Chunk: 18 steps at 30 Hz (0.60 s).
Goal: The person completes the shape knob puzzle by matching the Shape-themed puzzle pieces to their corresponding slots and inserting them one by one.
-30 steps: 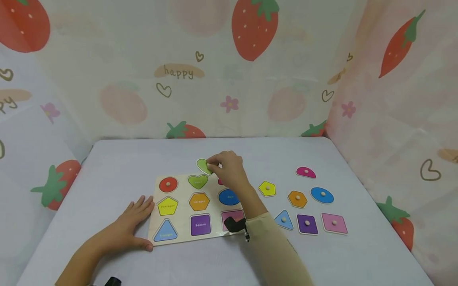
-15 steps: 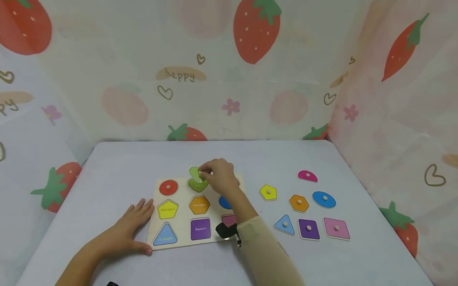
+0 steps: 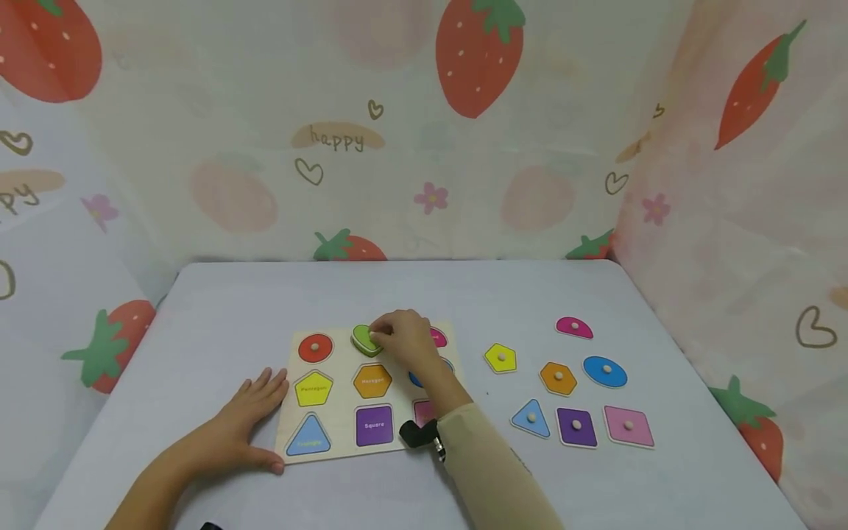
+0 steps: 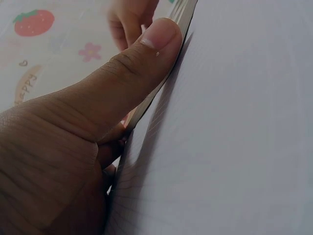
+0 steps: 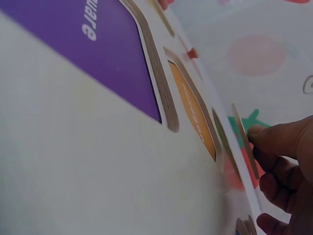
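In the head view, my right hand [image 3: 407, 344] pinches a green heart puzzle piece [image 3: 361, 337] just over the heart recess at the top of the wooden puzzle board [image 3: 341, 401]. The right wrist view catches the heart piece [image 5: 246, 142] edge-on, a small gap above the board, between thumb and fingers. At the board's left edge rests my left hand [image 3: 232, 430], fingers spread and nearly straight, its thumb touching the lower left corner. A red circle piece [image 3: 314, 347] with a knob sits in the top left recess. My right hand and forearm partly cover the board's right column.
Right of the board lie loose knobbed pieces: a yellow pentagon [image 3: 500, 358], orange hexagon [image 3: 558, 380], blue oval [image 3: 605, 372], magenta semicircle [image 3: 573, 328], blue triangle [image 3: 531, 420], purple square [image 3: 577, 428] and pink rectangle [image 3: 629, 427]. Strawberry-print cloth [image 3: 397, 199] surrounds the white table.
My right hand has brought the heart piece from behind the board's top edge toward me and down, over the heart recess. The left hand stays at the board's edge.
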{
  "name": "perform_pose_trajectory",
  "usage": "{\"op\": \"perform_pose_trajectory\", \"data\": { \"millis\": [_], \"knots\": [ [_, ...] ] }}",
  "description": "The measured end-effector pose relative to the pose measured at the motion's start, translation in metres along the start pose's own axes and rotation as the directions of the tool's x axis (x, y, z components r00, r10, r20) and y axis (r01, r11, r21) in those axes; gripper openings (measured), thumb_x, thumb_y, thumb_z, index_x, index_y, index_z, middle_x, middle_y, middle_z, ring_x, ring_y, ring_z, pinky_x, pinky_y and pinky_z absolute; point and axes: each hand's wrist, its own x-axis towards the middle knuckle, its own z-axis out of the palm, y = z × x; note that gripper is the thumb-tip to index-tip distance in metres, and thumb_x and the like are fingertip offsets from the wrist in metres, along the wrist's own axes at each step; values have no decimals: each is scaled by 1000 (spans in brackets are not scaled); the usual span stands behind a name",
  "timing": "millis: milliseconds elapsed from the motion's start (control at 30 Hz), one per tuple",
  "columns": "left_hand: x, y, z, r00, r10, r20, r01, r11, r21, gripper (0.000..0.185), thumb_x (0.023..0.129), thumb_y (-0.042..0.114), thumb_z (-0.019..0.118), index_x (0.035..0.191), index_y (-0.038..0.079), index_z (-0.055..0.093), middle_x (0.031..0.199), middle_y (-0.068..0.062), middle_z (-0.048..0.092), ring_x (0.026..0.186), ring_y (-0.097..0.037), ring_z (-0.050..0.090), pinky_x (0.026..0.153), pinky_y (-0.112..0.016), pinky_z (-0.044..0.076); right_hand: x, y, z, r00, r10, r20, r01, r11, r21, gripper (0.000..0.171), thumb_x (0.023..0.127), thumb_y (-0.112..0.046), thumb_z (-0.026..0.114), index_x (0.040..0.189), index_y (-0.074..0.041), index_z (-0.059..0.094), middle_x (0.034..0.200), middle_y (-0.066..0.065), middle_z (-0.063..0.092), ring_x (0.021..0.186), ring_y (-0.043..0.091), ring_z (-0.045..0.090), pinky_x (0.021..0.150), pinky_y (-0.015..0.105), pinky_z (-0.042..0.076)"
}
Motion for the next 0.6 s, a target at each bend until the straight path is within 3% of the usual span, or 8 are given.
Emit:
{"op": "perform_pose_trajectory", "data": {
  "millis": [400, 600],
  "knots": [
    [3, 3, 0, 1000, -22, 10, 22, 1000, 0, 134, 59, 70, 86, 161, 6, 28, 171, -11, 17, 159, -39, -1, 127, -52, -8, 0, 2, 7, 1000, 15, -4, -15, 998, -56, 15, 96, -32, 74, 105, -24, 82, 83, -14, 72, 91, 12, 59, 95, 42, 40],
    [4, 4, 0, 1000, -28, 14, 28, 1000, -7, 135, 58, 68, 87, 161, 5, 28, 171, -12, 16, 159, -39, -1, 127, -55, -7, -2, 0, 8, 999, 38, 0, -38, 997, -61, 16, 96, -34, 74, 106, -25, 82, 86, -15, 72, 95, 12, 57, 102, 43, 38]
  ]
}}
